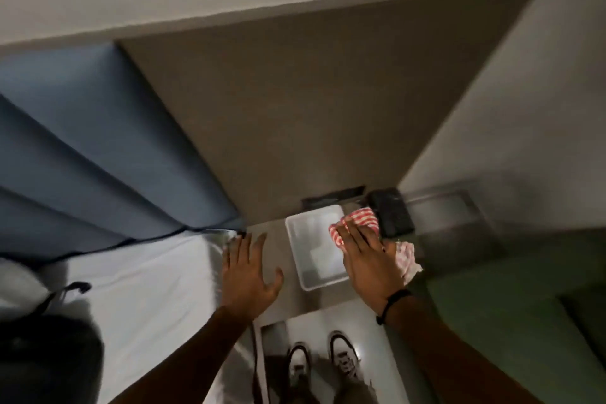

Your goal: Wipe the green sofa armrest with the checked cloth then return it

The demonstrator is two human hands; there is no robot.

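Note:
The red-and-white checked cloth (pixel 360 218) is bunched under my right hand (pixel 369 259), over the right edge of a white tray (pixel 306 241) on the bedside table. My fingers press flat on the cloth and part of it sticks out to the right of my hand. My left hand (pixel 249 272) hovers with fingers spread over the table's left side, holding nothing. The green sofa armrest (pixel 492 298) lies dim at the lower right, right of my right wrist.
A black telephone (pixel 392 211) stands behind the cloth. A bed with white sheet (pixel 141 275) and blue headboard (pixel 98 141) fills the left, with a dark bag (pixel 46 354) on it. My shoes (pixel 321 361) show on the pale floor below.

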